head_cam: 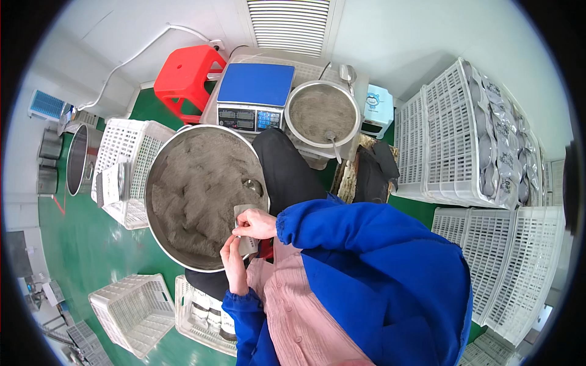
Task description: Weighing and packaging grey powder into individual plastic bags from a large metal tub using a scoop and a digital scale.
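Both hands meet on a small pale printed pouch (247, 246) at the near right rim of a large round metal basin (154, 218). My right hand (257, 223) comes from the right and pinches the pouch across its middle. My left hand (235, 260) grips its edge from below, fingertips close to those of the right. Grey-brown powder (197, 183) fills the basin in uneven heaps. A shiny metal scoop (252, 185) lies partly sunk in the powder, just beyond the pouch. Whether the pouch holds anything cannot be made out.
A digital scale (255, 84) and a steel bowl of powder (322, 110) with a spoon (334, 144) stand ahead. Beyond the basin is a red stool (187, 73). White plastic crates (130, 160) flank the left; stacked crates (439, 137) with filled pouches (503, 137) rise on the right.
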The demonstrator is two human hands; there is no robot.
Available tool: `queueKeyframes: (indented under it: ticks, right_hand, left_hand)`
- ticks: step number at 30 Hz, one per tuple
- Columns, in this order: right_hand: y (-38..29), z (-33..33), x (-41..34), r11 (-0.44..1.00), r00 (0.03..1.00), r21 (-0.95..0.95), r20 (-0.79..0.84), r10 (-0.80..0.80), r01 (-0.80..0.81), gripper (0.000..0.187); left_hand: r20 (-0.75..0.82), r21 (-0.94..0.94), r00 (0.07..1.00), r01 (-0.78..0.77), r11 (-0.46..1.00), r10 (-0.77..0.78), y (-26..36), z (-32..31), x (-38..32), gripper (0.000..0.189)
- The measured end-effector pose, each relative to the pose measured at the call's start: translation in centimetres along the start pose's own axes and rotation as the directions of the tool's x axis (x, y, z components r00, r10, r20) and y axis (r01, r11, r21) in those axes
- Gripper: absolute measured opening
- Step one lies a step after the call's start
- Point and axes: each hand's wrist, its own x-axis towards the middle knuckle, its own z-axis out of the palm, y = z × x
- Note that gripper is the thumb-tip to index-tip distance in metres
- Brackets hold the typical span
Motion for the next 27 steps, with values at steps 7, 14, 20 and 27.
queueKeyframes:
  ticks: [7,14,20,27]
  right_hand:
    - [0.2,-0.2,-0.4,0.999,0.999,-0.021,0.022,-0.024,0.024,0.037]
    - [-0.7,-0.2,-0.7,0.989,0.992,-0.091,-0.040,-0.123,0.119,0.028]
    - [0.6,-0.7,0.8,0.970,1.000,-0.243,-0.005,-0.030,0.028,0.036]
    - [2.9,-1.6,0.4,0.784,0.955,-0.578,-0.031,-0.297,0.225,0.037]
  left_hand:
    - [0.028,-0.088,0.999,0.042,0.995,-0.040,-1.7,-0.9,1.8,0.033]
    - [0.285,0.437,0.945,-0.278,0.855,0.162,-0.5,-0.1,2.2,0.035]
    - [0.188,0.667,0.896,-0.417,0.617,0.402,-0.7,1.7,3.4,0.036]
    - [0.222,0.676,0.869,-0.464,0.573,0.442,-1.9,2.0,5.2,0.044]
